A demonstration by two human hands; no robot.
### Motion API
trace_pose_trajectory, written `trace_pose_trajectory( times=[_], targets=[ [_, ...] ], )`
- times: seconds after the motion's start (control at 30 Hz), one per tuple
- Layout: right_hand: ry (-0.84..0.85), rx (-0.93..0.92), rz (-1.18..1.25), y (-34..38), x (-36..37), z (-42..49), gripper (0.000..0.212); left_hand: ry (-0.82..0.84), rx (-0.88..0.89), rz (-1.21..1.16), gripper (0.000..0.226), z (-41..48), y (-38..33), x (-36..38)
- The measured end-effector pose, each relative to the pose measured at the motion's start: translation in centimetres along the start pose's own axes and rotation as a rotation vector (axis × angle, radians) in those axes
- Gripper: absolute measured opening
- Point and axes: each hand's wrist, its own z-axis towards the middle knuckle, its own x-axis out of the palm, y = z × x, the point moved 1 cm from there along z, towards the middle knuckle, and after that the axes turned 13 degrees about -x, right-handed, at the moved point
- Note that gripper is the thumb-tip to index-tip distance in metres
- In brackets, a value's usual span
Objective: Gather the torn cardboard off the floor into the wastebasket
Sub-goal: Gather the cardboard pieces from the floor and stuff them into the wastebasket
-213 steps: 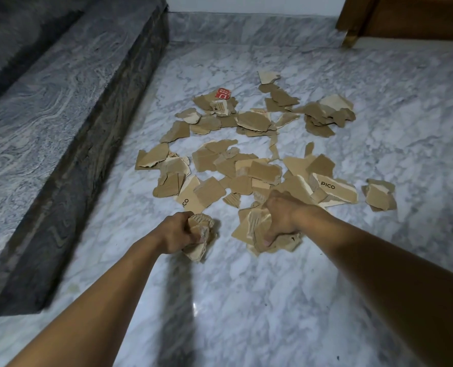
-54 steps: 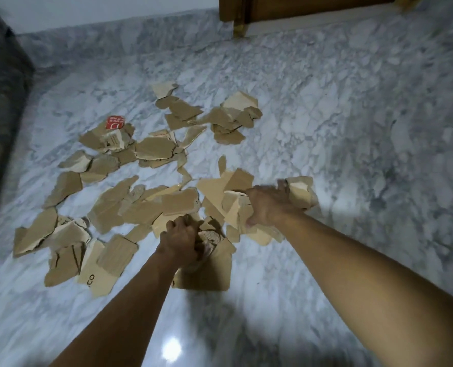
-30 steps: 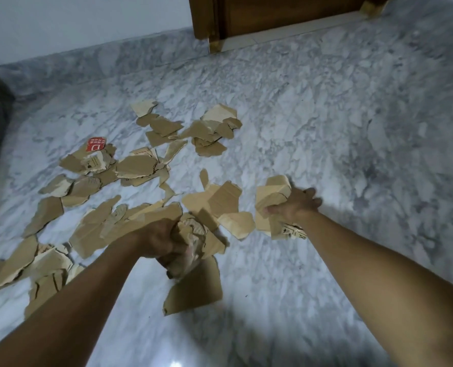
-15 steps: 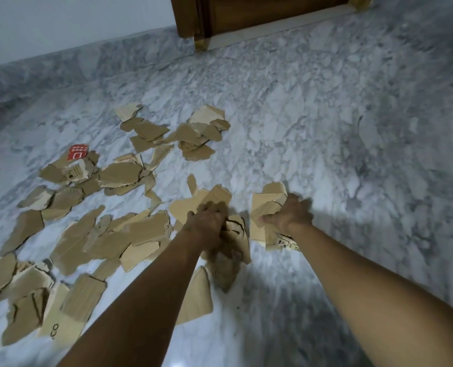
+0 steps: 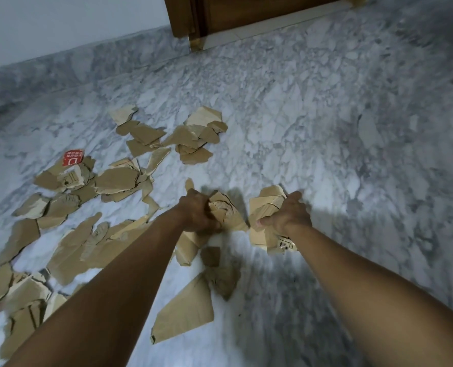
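Observation:
Several torn brown cardboard pieces (image 5: 119,180) lie scattered over the left half of the marble floor (image 5: 326,133). My left hand (image 5: 197,214) is closed on a crumpled bunch of cardboard (image 5: 226,211), lifted a little off the floor. My right hand (image 5: 287,215) grips a second bunch of cardboard (image 5: 262,207) just to the right of it. A large flat piece (image 5: 185,313) and a crumpled scrap (image 5: 224,280) lie below my left hand. One piece carries a red label (image 5: 73,158). No wastebasket is in view.
A dark wooden door and its frame (image 5: 193,19) stand at the far top. A pale wall (image 5: 61,25) with a marble skirting runs along the far left. The floor to the right of my hands holds no cardboard.
Both hands have risen with their bunches of cardboard and my left hand has come closer to the right one. The view has swung further right, away from the dark marble step.

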Motion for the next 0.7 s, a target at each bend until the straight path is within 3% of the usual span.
trace_pose_trajectory(
  times=[0.1, 0.2, 0.33, 0.43, 0.53, 0.6, 0.7],
  targets=[
    [-0.005, 0.018, 0.013, 0.0, 0.0, 0.2, 0.121, -0.115, -0.026, 0.155, 0.080, 0.4, -0.5, 1.7],
    [0.004, 0.027, 0.025, -0.1, 0.0, 0.5, 0.124, -0.204, 0.008, 0.163, 0.065, 0.5, -0.7, 2.4],
    [0.000, -0.007, 0.024, -0.5, 0.1, 0.2, 0.097, -0.203, 0.105, 0.011, 0.071, -0.1, -0.5, 1.9],
    [-0.040, -0.051, 0.012, -0.9, 0.2, -0.7, 0.087, -0.270, 0.162, -0.266, 0.065, -1.6, -0.3, 0.4],
    [0.014, -0.170, -0.081, -0.1, -0.5, -1.8, 0.083, -0.095, 0.110, -0.513, 0.083, -3.6, 1.6, -1.6],
    [0.107, -0.294, -0.118, 0.9, -1.5, -2.9, 0.074, 0.086, 0.079, -0.397, 0.095, -5.6, 3.5, -2.4],
    [0.265, -0.445, -0.088, 2.4, -2.5, -5.9, 0.060, 0.306, 0.022, -0.104, 0.070, -9.1, 7.0, -0.7]
  ],
)
